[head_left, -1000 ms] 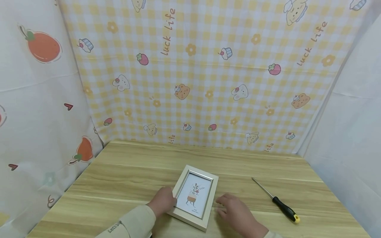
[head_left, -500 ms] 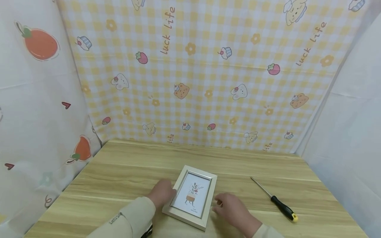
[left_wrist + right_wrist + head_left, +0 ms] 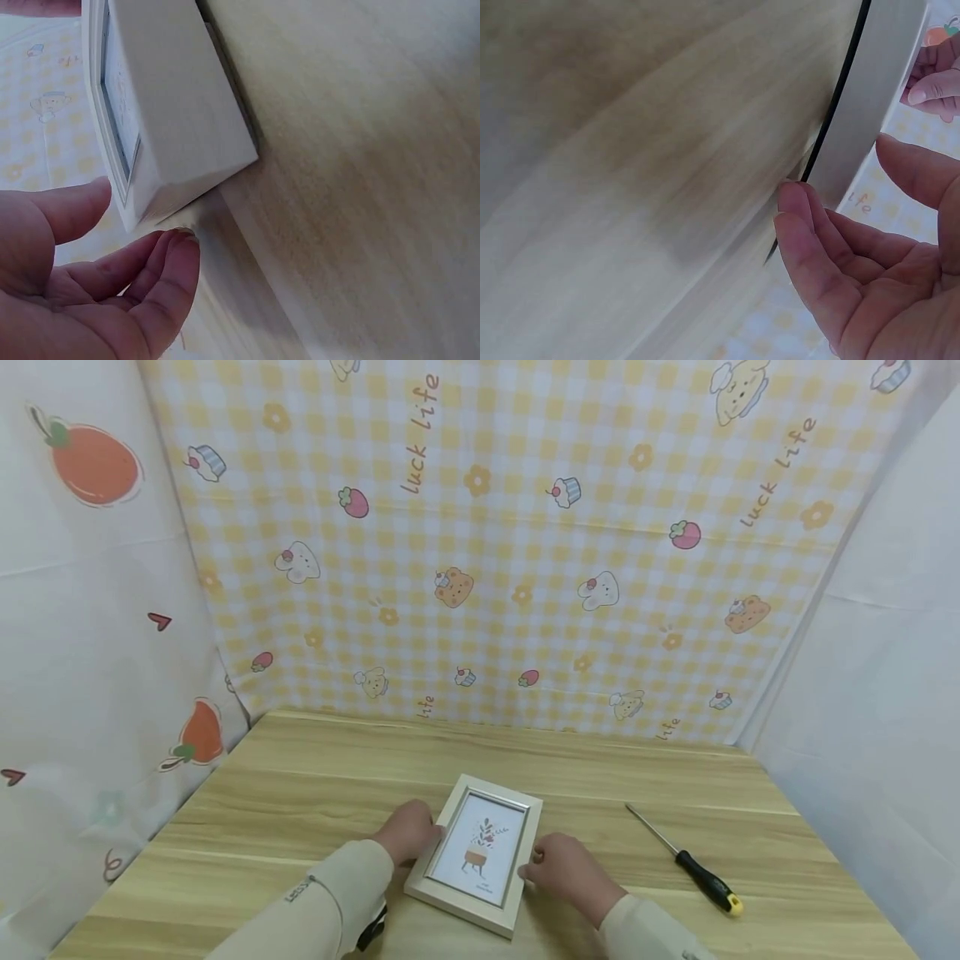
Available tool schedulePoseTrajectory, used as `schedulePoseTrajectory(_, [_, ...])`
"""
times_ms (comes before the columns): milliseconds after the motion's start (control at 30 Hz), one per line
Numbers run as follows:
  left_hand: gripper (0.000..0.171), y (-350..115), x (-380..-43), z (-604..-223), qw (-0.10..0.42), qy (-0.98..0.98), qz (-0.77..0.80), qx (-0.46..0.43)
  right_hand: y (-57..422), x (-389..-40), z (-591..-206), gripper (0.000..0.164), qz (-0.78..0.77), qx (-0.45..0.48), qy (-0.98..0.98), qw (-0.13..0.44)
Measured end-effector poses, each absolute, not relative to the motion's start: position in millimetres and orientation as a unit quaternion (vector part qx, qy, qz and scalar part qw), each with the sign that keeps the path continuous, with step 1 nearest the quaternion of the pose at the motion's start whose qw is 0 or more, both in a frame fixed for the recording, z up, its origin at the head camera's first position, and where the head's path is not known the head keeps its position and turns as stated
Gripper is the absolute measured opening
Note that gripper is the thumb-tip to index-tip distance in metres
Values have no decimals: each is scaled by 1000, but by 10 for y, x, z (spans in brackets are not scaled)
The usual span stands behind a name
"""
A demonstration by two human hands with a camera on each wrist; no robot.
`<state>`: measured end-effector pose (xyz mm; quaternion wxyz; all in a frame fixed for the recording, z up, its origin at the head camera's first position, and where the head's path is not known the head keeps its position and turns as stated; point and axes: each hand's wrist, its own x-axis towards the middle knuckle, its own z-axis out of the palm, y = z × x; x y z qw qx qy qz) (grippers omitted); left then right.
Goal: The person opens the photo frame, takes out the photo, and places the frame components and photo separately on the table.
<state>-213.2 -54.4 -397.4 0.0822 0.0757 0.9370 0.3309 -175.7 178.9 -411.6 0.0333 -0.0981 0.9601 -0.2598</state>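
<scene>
A pale wooden picture frame (image 3: 461, 903) lies face up on the table, turned slightly, with a print of a plant in a legged pot inside. At its left edge is my left hand (image 3: 408, 832), thumb by the border. The left wrist view has that thumb at the frame's front corner and the curled fingers (image 3: 180, 277) close by its side. My right hand (image 3: 564, 870) pinches the right edge. Seen from the right wrist, the thumb (image 3: 907, 169) is on the front edge and the fingertips reach the dark back edge.
To the right lies a screwdriver (image 3: 705, 881) with a black and yellow handle, its metal tip pointing away from me. The wood-grain table (image 3: 322, 768) ends at a yellow checked cloth (image 3: 480, 635) behind. White cloths hang on both sides.
My right hand has moved left from beside the picture frame onto its right edge. The left hand stays at the left edge. The whole head view has shifted slightly.
</scene>
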Motion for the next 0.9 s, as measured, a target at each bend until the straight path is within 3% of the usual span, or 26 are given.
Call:
schedulePoseTrajectory(200, [14, -537, -2122, -3986, 73, 936, 335, 85, 1735, -1809, -4116, 28, -250, -90, 963, 47])
schedulePoseTrajectory(633, [20, -518, -2050, -4022, 61, 936, 333, 97, 1709, -1806, -4068, 24, -234, -63, 968, 60])
schedulePoseTrajectory(900, [11, -507, -1998, -4032, 68, 930, 349, 97, 1714, -1791, -4041, 22, -231, -58, 969, 69])
